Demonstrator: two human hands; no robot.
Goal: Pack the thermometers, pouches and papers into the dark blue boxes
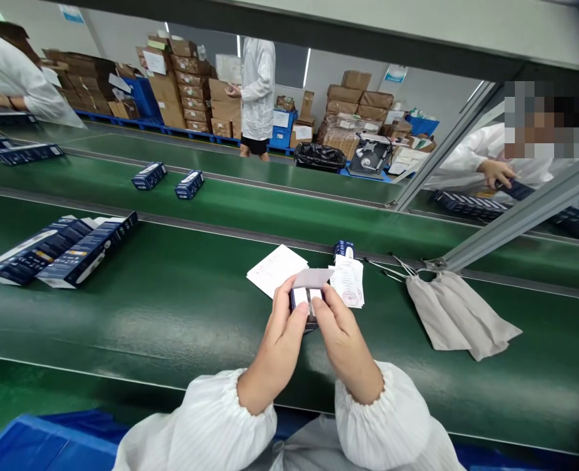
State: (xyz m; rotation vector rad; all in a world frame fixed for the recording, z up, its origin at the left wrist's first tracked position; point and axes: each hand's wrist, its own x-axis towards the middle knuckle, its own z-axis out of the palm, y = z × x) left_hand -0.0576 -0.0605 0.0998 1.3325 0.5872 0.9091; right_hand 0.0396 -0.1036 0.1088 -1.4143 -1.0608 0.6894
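Pinching small box (307,302), flap apparently open: both hands' grip.

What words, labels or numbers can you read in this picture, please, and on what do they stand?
None can be read.
Small box in both hands: print blurred.
Paper sheets behind it: red stamp and print too small.
Dark blue boxes on the belt: lettering illegible.
Carton labels: too far.

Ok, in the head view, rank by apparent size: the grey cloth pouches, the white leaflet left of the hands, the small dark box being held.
1. Grey cloth pouches
2. White leaflet
3. Small dark box, partly hidden by both hands
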